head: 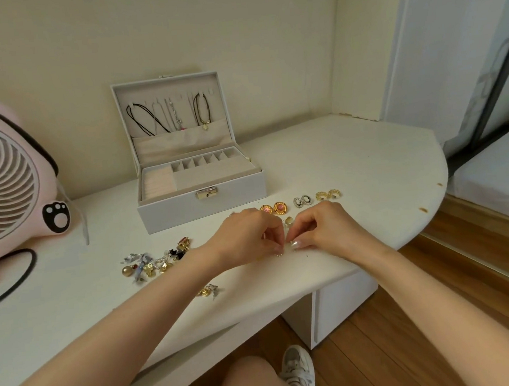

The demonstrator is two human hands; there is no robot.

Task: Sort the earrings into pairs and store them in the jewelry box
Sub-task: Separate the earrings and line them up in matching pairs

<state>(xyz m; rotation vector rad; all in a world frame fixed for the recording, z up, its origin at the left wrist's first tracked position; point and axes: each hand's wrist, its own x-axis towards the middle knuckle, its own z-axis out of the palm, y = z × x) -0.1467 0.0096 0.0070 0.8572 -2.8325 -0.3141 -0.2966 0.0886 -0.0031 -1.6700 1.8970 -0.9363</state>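
Pairing step — our left hand (248, 234) and right hand (321, 226) pinched small pearly earrings (279, 254) near the white tabletop's (337, 160) front edge. Next, we judged — matching, then the open white jewelry box (201, 198).

We log: jewelry box (203, 202) rearward on desk (352, 158), fan (0, 183) to its left, paired earrings (302, 200) before its right end, loose heap (154, 261) front-left.

A white rectangular jewelry box (202, 206) is showing beige lining, with black cord necklaces (144, 118) hanging in its lid. At four o'clock from it, gold square earrings with pink centres (273, 208), black-and-white oval cameo earrings (302, 201) and gold ribbed hoop earrings (328, 194) are gleaming. Tiny pearl-white beaded earrings (279, 254) are showing at five o'clock. A pink round fan (0, 186) with a white spiral grille is sitting at nine.
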